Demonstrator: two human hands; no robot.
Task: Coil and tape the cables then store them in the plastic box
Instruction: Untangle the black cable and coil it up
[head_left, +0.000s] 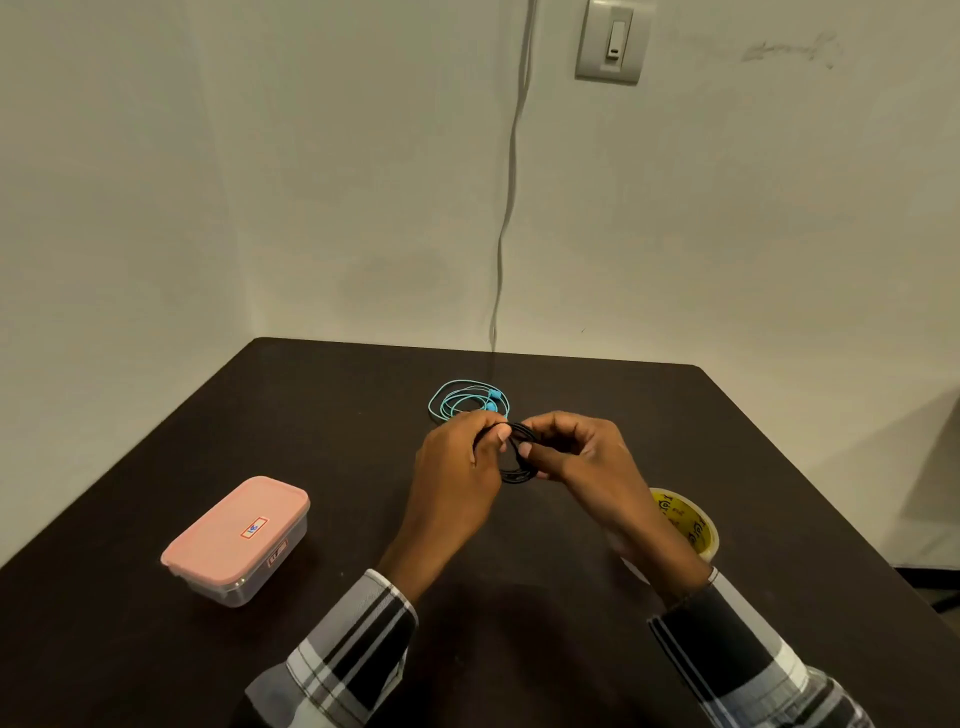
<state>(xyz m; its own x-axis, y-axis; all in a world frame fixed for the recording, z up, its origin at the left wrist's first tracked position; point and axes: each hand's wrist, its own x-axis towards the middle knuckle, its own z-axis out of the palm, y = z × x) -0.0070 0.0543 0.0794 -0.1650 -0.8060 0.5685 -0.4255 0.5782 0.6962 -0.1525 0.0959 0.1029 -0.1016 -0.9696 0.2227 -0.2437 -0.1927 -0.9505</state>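
A black cable (517, 457), wound into a small coil, is held above the middle of the dark table (337, 415). My left hand (457, 467) grips the coil's left side and my right hand (576, 452) pinches its right side. Just behind the hands a turquoise earphone cable (457, 400) lies in a loose coil on the table. A clear plastic box with a closed pink lid (236, 538) stands at the left. A roll of tape with yellow print (688, 522) sits at the right, partly hidden by my right wrist.
The table's back edge meets a pale wall. A grey wire (511, 171) runs down the wall to the table's back edge, and a switch plate (613, 41) is mounted high up on the right. My checked sleeves cover both forearms.
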